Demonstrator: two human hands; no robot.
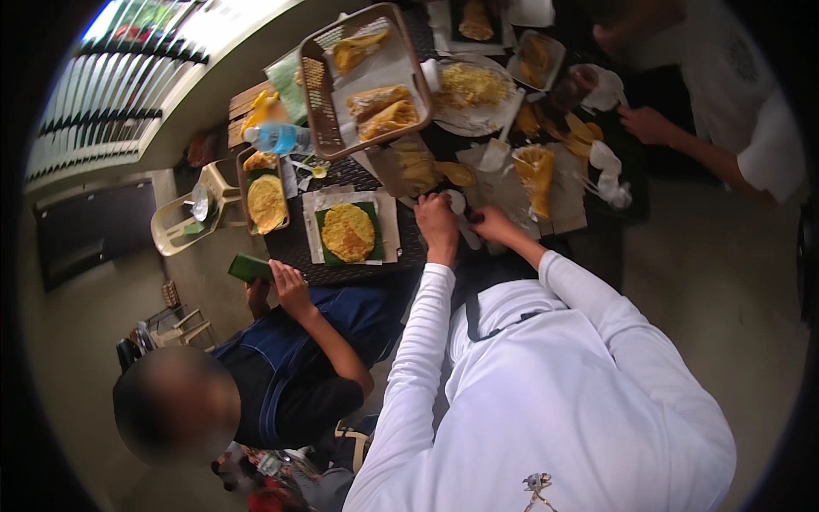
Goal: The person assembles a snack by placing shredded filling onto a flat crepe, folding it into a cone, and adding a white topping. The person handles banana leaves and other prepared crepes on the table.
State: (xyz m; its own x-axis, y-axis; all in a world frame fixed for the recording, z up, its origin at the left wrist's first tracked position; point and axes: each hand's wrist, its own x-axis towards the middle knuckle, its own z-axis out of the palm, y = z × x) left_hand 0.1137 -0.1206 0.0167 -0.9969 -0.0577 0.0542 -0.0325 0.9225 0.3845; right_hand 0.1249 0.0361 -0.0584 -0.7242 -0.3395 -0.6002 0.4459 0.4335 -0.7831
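Both hands meet at the near edge of a dark woven table: the left hand is curled shut around a small white thing — what it is cannot be told; the right hand rests just beside it, fingers bent, its grip hidden. A round yellow flatbread lies on a green leaf just left of the hands; a brown tray of folded ones sits beyond — a seated person's hand holds a green phone.
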